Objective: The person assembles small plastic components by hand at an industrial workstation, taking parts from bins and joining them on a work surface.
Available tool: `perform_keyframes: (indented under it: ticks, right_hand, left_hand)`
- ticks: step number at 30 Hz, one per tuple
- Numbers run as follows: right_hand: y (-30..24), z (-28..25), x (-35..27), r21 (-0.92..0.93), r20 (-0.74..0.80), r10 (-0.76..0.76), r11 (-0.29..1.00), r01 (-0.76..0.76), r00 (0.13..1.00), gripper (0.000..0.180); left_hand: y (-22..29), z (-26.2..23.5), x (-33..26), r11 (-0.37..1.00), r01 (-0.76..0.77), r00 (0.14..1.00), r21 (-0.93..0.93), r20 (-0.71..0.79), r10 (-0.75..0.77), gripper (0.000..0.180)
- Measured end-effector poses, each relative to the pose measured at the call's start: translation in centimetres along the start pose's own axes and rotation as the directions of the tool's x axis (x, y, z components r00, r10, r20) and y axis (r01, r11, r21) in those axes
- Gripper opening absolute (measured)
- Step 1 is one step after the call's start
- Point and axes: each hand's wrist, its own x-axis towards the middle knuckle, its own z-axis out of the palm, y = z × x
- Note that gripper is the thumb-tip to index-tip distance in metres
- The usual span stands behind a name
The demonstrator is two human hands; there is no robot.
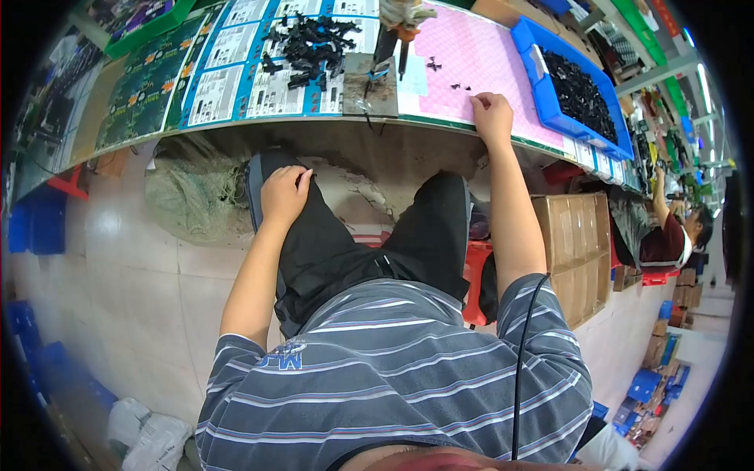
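My left hand (284,195) lies on my left thigh near the knee, holding nothing, its fingers laid loosely over the black trousers. At the table's near edge, my right hand (492,118) rests on the pink sheet (455,47) with its fingers curled together. Whatever may be between those fingertips is too small or hidden to make out. Just left of and beyond it lie a few small black pieces (462,87). A press-like tool (390,39) stands over a worn metal plate (371,93), with something small and bluish on it. Left of the plate spreads a loose pile of black plastic parts (310,47).
A blue tray (550,98) full of small black parts sits on the table's right. Printed sheets (222,74) cover the left tabletop. Below, a cardboard box (577,263) stands right of my legs and a greenish sack (192,188) left. Another person (667,239) sits far right.
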Motion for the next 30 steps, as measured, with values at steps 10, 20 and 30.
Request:
perform_keyframes:
  ticks: [10,20,30]
  right_hand:
    - [-1.1,1.1,-1.2,-0.066,-0.133,-0.110,0.993,0.102,0.985,0.014]
    - [-1.6,1.1,-1.8,0.062,-0.150,-0.013,0.998,0.023,0.989,0.010]
    - [-2.2,0.7,-1.6,0.061,-0.161,-0.005,0.998,0.015,0.987,0.008]
  left_hand:
    - [-2.4,-1.5,0.1,0.997,0.009,0.999,-0.072,-0.033,-0.011,0.015]
    - [-5.1,-3.2,-4.0,0.953,0.179,0.977,-0.243,-0.066,-0.201,0.011]
    - [-2.6,-4.9,-1.0,1.000,0.000,0.989,-0.027,0.148,0.004,0.012]
